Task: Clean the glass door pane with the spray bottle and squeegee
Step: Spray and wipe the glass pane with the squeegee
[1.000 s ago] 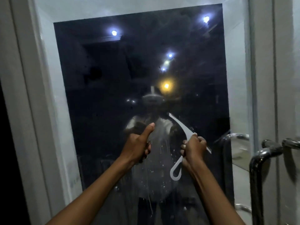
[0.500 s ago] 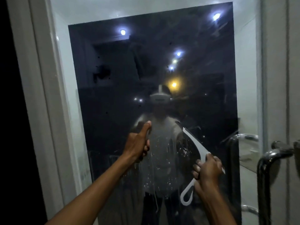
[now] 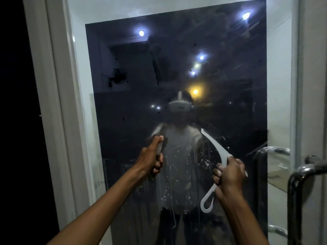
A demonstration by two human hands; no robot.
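Spraying looks done, droplets running down the lower glass pane point(image 3: 123, 85); left hand point(image 3: 150, 160) grips the spray bottle point(image 3: 159, 147), right hand point(image 3: 230, 172) grips the squeegee point(image 3: 215, 146), wiping still ahead.

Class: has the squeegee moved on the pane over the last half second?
Yes. Judged against the door handle, the squeegee has risen slightly.
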